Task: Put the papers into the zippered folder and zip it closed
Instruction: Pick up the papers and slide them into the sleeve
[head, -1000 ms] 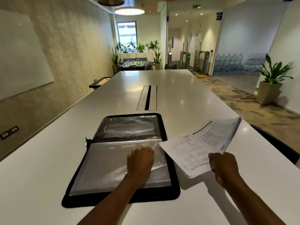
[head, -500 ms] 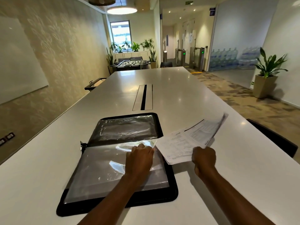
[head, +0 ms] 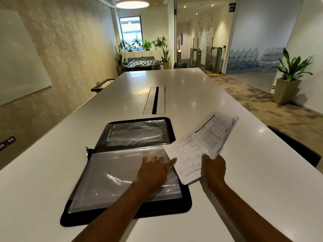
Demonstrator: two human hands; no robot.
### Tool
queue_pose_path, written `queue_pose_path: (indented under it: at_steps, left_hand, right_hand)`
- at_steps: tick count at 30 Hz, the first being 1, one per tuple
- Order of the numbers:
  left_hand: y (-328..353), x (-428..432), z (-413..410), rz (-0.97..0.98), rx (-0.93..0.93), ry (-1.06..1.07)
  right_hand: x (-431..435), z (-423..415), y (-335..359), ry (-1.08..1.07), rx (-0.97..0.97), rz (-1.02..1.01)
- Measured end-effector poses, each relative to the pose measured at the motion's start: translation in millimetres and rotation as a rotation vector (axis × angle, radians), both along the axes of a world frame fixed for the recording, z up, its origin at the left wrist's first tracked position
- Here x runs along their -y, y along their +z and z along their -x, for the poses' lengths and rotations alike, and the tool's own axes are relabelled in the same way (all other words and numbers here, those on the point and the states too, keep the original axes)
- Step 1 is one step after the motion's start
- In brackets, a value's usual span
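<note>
Since a second ago our right hand point(head: 212, 167), gripping the papers point(head: 201, 145), has reached the open zippered folder point(head: 122, 172) at frame centre, left hand point(head: 153, 169) now spread flat there, so insertion looks imminent.

This is an office, in an open meeting area. A long white glossy tabletop point(head: 201, 102) runs away from the camera, with a grey metal cable hatch point(head: 154, 100) set along its middle. A white glass whiteboard point(head: 19, 63) hangs on the leaf-patterned beige wall point(head: 75, 55) beyond the left edge. Past the far end stand a black foosball table point(head: 140, 63), green potted plants point(head: 145, 45) along a low white cabinet, and access turnstiles with green lights point(head: 209, 55). Stacked blue water-cooler bottles point(head: 248, 59) show behind a frosted glass partition, and patterned carpet tiles point(head: 253, 96) cover the floor to the right.
</note>
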State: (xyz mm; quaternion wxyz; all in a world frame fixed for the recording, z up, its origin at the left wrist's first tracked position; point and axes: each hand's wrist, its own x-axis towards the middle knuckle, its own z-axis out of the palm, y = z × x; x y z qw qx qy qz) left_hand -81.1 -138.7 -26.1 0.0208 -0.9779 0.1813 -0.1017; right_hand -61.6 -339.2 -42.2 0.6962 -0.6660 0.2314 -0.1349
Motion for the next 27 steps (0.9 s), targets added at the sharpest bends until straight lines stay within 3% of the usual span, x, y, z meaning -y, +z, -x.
queue_pose_path:
  at_steps: [6, 16, 27]
  left_hand:
    - [8.9, -1.5, -4.9, -0.039, -0.103, -0.082]
    - [22.7, -4.0, -7.5, 0.046, -0.162, -0.21]
    - [26.9, -7.3, -10.2, 0.237, -0.426, -0.264]
  right_hand:
    - [6.7, 11.5, -3.6, 0.1, 0.015, -0.253]
    - [-4.8, 11.8, -9.5, 0.029, -0.044, -0.039]
    - [-11.1, 12.3, -4.7, -0.039, -0.093, 0.025]
